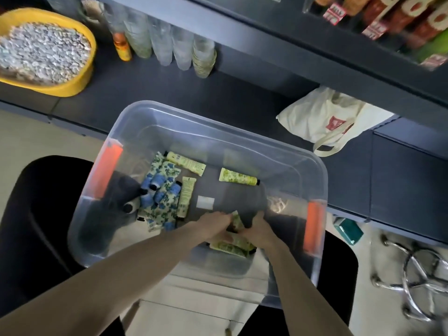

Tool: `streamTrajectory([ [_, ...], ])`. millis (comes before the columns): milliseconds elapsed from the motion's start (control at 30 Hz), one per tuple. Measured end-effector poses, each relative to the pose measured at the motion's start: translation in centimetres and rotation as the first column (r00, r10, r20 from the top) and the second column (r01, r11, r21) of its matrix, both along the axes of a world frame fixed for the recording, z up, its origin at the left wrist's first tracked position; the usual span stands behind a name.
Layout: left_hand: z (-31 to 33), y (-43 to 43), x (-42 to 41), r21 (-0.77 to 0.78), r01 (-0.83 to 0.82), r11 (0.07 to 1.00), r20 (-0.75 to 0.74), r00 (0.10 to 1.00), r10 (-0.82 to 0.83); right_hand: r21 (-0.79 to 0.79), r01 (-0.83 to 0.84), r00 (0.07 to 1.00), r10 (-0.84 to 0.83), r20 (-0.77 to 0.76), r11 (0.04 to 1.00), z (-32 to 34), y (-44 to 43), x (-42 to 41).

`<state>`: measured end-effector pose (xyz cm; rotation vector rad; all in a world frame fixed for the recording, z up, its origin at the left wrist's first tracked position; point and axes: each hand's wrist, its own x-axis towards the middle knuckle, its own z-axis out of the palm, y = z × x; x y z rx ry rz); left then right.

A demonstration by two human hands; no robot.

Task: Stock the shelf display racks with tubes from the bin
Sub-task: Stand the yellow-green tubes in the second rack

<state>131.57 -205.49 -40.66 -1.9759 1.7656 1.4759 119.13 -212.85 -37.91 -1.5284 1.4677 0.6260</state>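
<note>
A clear plastic bin with orange handles is being supported on dark rounded seats in front of a dark shelf. Both hands are being held inside it, close to its near wall. A bundle of green tubes is being gripped by the left hand, with the fingers curled round it. The same bundle is being clasped from the other side by the right hand, its fingers also curled. The two hands are being kept almost touching, and much of the bundle is being hidden by them.

The left part of the bin floor is being taken up by a heap of blue tubes, with a pale tube just behind it. A single green tube is being left apart near the middle.

On the shelf behind the bin, space is being occupied by a yellow basin of small pale pieces, an orange bottle, stacks of clear cups and, to the right, a white tote bag. Red-labelled packs are being displayed on the upper shelf. On the floor to the right, a teal box and a chrome stool base are being seen, blurred.
</note>
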Motion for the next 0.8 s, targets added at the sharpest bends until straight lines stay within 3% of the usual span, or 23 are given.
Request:
streamTrajectory([
  [200,0.5,0.3,0.8,0.001,0.12,0.993,0.039,0.992,-0.12,0.141,-0.133,0.99,0.124,0.07,0.981,0.2,0.1,0.3],
  [433,2.4,1.5,3.4,0.111,0.201,0.973,0.073,0.975,-0.209,0.23,-0.245,0.968,0.226,0.106,0.942,1.5,0.6,1.4],
  [500,3.4,2.0,4.7,0.162,0.128,0.978,0.027,0.991,-0.134,0.199,-0.209,0.975,0.187,0.121,0.958,2.1,0.5,1.5],
  [567,4.4,2.1,6.3,0.2,-0.046,0.979,-0.085,0.994,0.064,0.166,-0.061,0.981,0.028,0.192,0.984,3.0,0.0,1.9],
  [633,6.2,2.1,8.1,0.196,-0.245,0.949,-0.182,0.942,0.281,0.186,0.107,0.943,-0.159,0.292,0.977,4.7,-0.5,2.9],
  [700,8.6,1.8,9.8,0.095,-0.37,0.924,-0.23,0.895,0.382,0.176,0.162,0.902,-0.218,0.373,0.971,6.8,-1.0,4.2],
  [800,11.9,1.0,11.8,-0.091,-0.508,0.856,-0.337,0.825,0.454,0.019,0.147,0.869,-0.139,0.475,0.989,10.4,-1.8,6.0],
])
